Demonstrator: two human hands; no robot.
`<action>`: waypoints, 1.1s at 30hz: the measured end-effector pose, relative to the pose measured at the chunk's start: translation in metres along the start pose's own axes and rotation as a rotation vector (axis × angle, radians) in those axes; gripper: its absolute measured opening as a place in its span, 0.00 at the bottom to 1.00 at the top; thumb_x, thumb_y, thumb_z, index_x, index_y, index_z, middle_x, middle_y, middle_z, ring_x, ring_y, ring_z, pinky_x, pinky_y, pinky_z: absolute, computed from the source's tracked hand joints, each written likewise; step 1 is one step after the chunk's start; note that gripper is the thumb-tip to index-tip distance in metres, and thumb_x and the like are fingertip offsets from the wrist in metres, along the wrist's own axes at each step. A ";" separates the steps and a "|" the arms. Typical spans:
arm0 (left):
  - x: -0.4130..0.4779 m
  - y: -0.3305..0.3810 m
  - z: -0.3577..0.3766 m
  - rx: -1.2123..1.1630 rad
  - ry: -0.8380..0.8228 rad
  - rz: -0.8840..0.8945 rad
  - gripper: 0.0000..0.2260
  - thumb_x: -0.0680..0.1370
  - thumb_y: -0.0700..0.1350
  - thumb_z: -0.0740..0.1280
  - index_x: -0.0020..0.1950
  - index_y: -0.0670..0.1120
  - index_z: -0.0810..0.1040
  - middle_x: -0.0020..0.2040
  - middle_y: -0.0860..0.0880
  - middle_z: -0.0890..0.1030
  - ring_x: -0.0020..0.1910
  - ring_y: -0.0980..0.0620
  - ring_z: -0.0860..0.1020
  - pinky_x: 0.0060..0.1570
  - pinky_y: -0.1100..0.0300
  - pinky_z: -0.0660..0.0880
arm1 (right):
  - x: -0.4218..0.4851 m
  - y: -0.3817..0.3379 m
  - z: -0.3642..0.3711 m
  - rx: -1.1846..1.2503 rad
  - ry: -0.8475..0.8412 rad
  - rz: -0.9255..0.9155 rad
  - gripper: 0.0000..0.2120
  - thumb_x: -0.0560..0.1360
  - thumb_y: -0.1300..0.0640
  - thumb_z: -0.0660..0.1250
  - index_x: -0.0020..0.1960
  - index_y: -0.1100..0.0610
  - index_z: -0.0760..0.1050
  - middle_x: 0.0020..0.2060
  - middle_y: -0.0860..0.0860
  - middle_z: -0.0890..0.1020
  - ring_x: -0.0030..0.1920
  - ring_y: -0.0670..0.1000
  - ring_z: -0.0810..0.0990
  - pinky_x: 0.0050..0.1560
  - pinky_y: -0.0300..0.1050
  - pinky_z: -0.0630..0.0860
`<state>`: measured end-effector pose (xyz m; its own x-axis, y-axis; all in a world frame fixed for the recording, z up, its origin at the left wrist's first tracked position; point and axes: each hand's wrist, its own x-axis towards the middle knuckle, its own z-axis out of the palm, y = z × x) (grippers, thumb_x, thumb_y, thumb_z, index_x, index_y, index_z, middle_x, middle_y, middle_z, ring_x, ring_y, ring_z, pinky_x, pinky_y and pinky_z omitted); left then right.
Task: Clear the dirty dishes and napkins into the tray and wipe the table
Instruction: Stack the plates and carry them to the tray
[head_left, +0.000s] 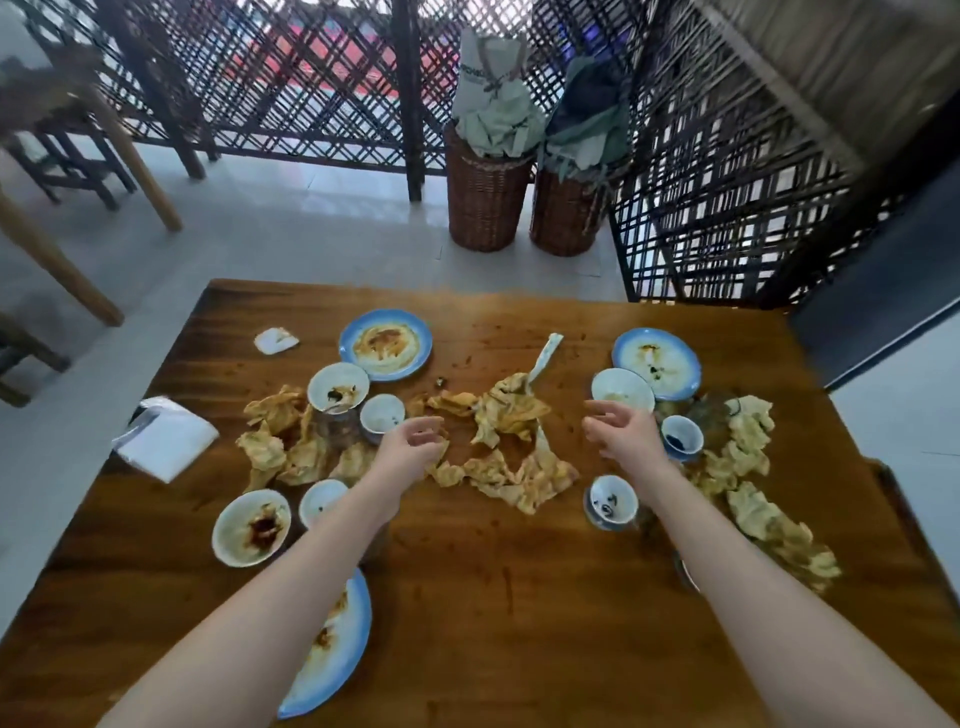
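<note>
Several crumpled napkins (511, 410) look yellowed, perhaps greasy.

Your left hand (413, 449) and right hand (621, 431) hovered, loosely curled, over stained napkins (511, 410) on the tabletop (519, 571) (dirty bowls (251, 527) and blue-rimmed plates (385, 345) lay all around).

Wooden table (493, 571) is smeared; all dishes sit upright and dirty. Three blue-rimmed plates: far-left plate (384, 345) and far-right plate (657, 364) carry yellow-orange residue, near plate (332, 649) sits at the front, partly hidden. Three white bowls: left bowl (337, 387), right bowl (622, 391) overlapping the far-right plate, front-left bowl (251, 527) with red-brown sauce. Four small cups (382, 414) are scattered among them. White spoon (543, 358) rests one end on the centre napkins (511, 410). More crumpled, oil-stained napkins: left heap (291, 441), right strip (753, 467). White folded stack (166, 436) overhangs the left edge, probably clean napkins.
</note>
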<state>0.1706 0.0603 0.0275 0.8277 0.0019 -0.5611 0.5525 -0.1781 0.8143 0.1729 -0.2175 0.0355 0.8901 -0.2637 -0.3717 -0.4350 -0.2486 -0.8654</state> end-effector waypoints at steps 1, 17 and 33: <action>0.009 0.010 0.014 0.009 -0.013 -0.004 0.14 0.78 0.39 0.66 0.63 0.52 0.76 0.55 0.51 0.78 0.51 0.54 0.76 0.36 0.63 0.70 | 0.012 0.000 -0.012 -0.003 0.018 -0.005 0.10 0.75 0.60 0.68 0.56 0.52 0.78 0.45 0.47 0.82 0.43 0.43 0.80 0.34 0.34 0.73; 0.158 0.101 0.201 0.237 -0.078 0.045 0.13 0.80 0.40 0.63 0.63 0.49 0.77 0.57 0.48 0.78 0.50 0.53 0.77 0.38 0.66 0.70 | 0.195 0.017 -0.177 -0.099 0.220 0.044 0.13 0.75 0.63 0.69 0.59 0.58 0.78 0.49 0.55 0.81 0.49 0.52 0.80 0.45 0.43 0.75; 0.260 0.111 0.289 0.227 -0.165 -0.034 0.18 0.80 0.39 0.64 0.70 0.42 0.70 0.57 0.45 0.77 0.53 0.49 0.77 0.44 0.62 0.74 | 0.282 0.085 -0.186 -0.295 0.087 0.175 0.19 0.76 0.59 0.68 0.66 0.57 0.72 0.49 0.50 0.76 0.48 0.48 0.75 0.47 0.44 0.73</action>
<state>0.4188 -0.2432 -0.0713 0.7719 -0.1450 -0.6190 0.5276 -0.3970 0.7510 0.3618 -0.4865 -0.0801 0.7894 -0.4015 -0.4643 -0.6115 -0.4478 -0.6524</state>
